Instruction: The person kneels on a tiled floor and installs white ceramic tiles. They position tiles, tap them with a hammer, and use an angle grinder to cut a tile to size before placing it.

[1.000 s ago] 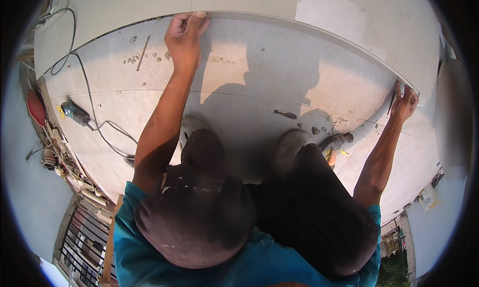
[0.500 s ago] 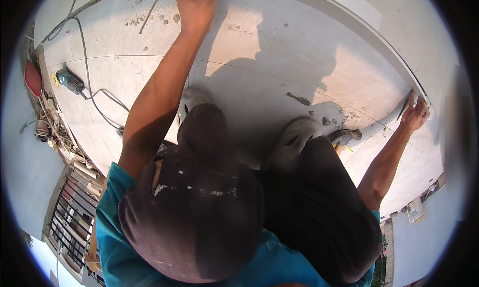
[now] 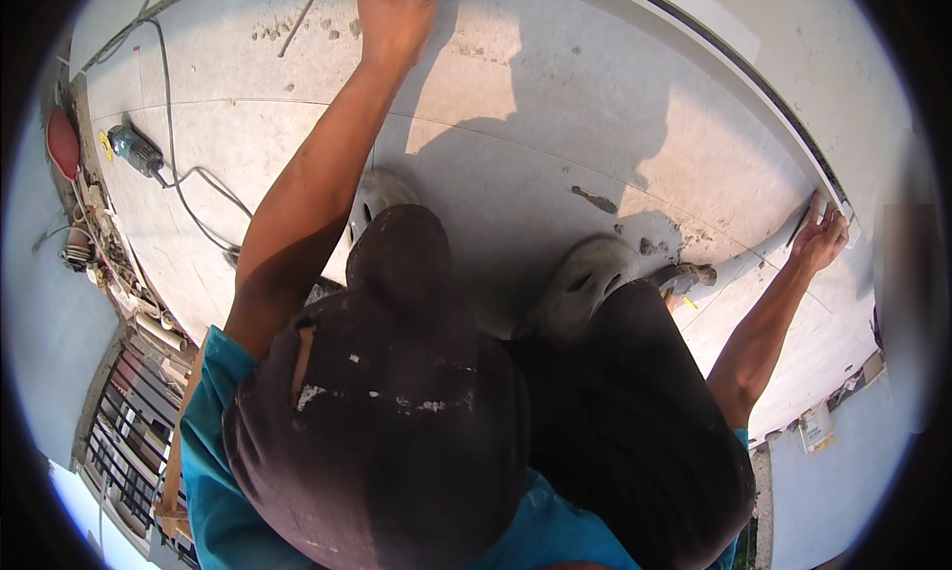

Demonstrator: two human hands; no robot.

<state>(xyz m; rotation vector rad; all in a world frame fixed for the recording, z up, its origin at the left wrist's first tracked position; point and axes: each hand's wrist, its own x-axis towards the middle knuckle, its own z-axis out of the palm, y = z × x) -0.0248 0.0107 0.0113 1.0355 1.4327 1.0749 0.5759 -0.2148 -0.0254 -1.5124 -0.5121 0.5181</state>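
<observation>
— Any containers about?

— One small pale tub point(image 3: 815, 426) past the floor's right edge, near the lower right corner. What is in it cannot be told. A red rounded thing point(image 3: 61, 142) lies off the left edge; whether it holds anything is unclear too.

— What are the hands on?

— A large pale grey tile point(image 3: 555, 144), flat on the floor point(image 3: 198, 223), its far edge against a dark gap below the white wall. The left hand point(image 3: 397, 10) grips the tile's far edge at the top, fingers curled over it. The right hand point(image 3: 821, 241) is at the tile's right corner, fingers narrow and pressed on the edge beside the gap.

— How does the tile look?

— Smooth, matt, with a dark smear point(image 3: 595, 199) near its middle and mortar crumbs point(image 3: 659, 245) towards the right. The person's shadow falls across it.

— Anything else?

— A grinder point(image 3: 134, 150) with a grey cord point(image 3: 198, 188) lies near the floor's left edge. Two pale clogs point(image 3: 585, 283) stand on the tile's near side.
</observation>
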